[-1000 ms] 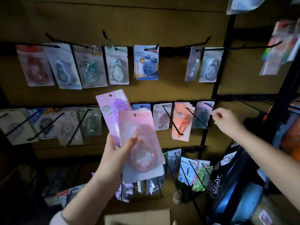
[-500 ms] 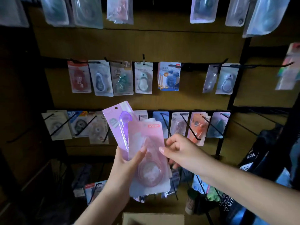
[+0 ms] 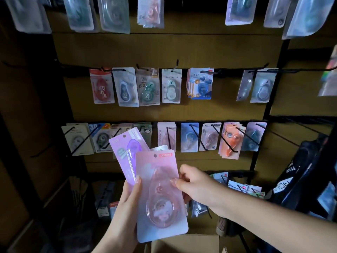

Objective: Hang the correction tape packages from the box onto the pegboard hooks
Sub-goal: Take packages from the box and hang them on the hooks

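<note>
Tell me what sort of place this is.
Probably a stationery shop's display wall. Rows of hooks carry carded correction tape packs, a stock box sits open below, and both hands hold more packs for hanging.

Dim scene, heavy vignette, left side near black. Centre packages (image 3: 160, 189) lit, slight glare. Top edge blurred, wide-angle warped.

Protruding hooks (image 3: 227, 141) before packed pegboard (image 3: 164, 48)
</note>
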`<state>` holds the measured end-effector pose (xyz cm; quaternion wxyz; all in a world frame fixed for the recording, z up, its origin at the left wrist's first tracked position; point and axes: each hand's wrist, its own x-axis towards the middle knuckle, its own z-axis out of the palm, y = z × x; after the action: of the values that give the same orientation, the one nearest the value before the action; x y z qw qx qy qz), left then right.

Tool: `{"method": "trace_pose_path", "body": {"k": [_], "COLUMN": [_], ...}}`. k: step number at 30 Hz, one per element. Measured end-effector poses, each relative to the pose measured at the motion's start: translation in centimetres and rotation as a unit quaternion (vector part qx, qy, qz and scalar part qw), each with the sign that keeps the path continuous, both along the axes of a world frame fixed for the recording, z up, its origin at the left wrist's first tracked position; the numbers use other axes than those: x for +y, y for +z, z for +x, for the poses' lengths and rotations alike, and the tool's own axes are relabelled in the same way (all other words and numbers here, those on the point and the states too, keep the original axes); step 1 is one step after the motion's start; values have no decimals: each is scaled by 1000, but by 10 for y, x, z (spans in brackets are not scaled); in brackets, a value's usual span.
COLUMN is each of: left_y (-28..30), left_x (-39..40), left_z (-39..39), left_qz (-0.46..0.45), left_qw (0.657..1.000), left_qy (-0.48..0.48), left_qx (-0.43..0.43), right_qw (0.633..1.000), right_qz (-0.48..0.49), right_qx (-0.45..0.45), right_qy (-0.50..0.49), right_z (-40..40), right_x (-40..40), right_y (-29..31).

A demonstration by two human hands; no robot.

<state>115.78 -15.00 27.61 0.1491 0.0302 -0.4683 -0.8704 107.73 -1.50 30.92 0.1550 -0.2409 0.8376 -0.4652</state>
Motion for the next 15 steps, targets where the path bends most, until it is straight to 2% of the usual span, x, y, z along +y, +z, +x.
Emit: {"method": "trace_pose_path", "body": {"k": [3, 8, 15], "left_y": [-5, -12, -11], "left_x": [-16, -13, -10], "left_z": [7, 4, 1], "left_qz": [-44, -22, -73], "left_qw": [999, 999, 997], "left_qy": [1, 6, 7], "left_qx": [32, -42, -31], "right_qw": [1000, 1000, 1000], "right_qz": [12, -20, -19], "right_qx": [15, 8, 9], "right_qy": [6, 1, -15], "right_z": [1, 3, 3], "right_x": [-5, -6, 6], "right_y": [-1, -1, -4]}}
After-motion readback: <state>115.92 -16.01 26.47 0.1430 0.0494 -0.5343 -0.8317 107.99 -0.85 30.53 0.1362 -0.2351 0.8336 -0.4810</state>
